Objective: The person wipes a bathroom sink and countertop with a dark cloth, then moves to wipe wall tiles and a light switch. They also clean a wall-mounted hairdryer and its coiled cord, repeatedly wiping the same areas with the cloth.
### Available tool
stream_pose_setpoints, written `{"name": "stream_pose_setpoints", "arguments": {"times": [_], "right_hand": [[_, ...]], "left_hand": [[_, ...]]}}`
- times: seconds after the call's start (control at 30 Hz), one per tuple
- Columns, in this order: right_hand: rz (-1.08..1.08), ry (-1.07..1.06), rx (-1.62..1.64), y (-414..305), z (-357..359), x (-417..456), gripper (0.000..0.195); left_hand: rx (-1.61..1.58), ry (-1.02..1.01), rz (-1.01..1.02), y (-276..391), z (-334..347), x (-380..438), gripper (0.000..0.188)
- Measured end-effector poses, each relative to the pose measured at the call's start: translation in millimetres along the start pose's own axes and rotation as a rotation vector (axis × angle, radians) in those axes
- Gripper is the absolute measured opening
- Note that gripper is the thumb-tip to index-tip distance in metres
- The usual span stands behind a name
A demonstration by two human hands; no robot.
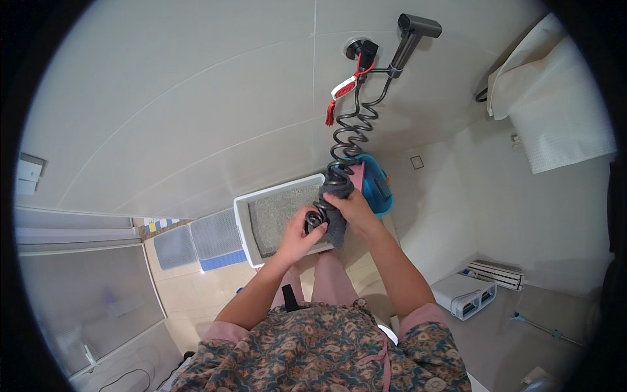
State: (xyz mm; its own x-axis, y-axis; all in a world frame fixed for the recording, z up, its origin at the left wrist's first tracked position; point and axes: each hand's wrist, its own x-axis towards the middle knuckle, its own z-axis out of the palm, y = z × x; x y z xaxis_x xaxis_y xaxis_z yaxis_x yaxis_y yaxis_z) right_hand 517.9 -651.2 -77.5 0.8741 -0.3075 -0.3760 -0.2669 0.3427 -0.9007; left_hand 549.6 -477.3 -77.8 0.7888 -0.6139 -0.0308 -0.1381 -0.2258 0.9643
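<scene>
My left hand [298,236] grips the lower end of a dark coiled hose [349,139]. Just to its right, my right hand [353,209] holds a dark grey cloth [336,228] wrapped around the coils. The hose runs up to a black wall fitting [366,55] and to a grey handheld sprayer [409,44] in a holder on the wall. From the fitting hangs a red-and-white charm [344,88] with a red tassel. Below my hands sits a white-rimmed litter tray [241,220] filled with grey granules.
A blue basin [384,198] with a pink container [358,176] stands right of the tray. Grey mats [215,232] lie on the floor to the left. Whitish sheeting [558,103] hangs at the upper right; a white plastic box [463,294] sits at the lower right.
</scene>
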Motion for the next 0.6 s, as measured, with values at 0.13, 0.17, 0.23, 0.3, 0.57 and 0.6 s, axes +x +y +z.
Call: {"name": "stream_pose_setpoints", "arguments": {"times": [0.13,0.17,0.23,0.3,0.57,0.6], "right_hand": [[-0.228,0.173,-0.389,6.5,-9.6,19.0,0.028],[-0.263,0.197,-0.479,7.4,-10.3,20.4,0.029],[-0.284,0.293,-0.585,5.9,-4.2,20.0,0.031],[-0.303,0.401,-0.644,7.0,-4.1,19.3,0.032],[-0.391,0.718,-0.272,23.3,2.3,-31.5,0.040],[-0.229,0.685,-0.126,19.1,-6.1,-39.7,0.042]], "left_hand": [[-0.269,0.020,-0.239,-0.9,12.4,-14.7,0.021],[-0.314,0.028,-0.251,-0.8,12.9,-14.3,0.019],[-0.404,0.050,-0.275,1.1,13.5,-13.6,0.016],[-0.361,0.064,-0.291,3.5,10.6,-11.3,0.017],[-0.245,0.178,-0.246,19.5,6.8,-1.5,0.020],[-0.202,0.189,-0.231,24.9,1.2,0.1,0.020]]}}
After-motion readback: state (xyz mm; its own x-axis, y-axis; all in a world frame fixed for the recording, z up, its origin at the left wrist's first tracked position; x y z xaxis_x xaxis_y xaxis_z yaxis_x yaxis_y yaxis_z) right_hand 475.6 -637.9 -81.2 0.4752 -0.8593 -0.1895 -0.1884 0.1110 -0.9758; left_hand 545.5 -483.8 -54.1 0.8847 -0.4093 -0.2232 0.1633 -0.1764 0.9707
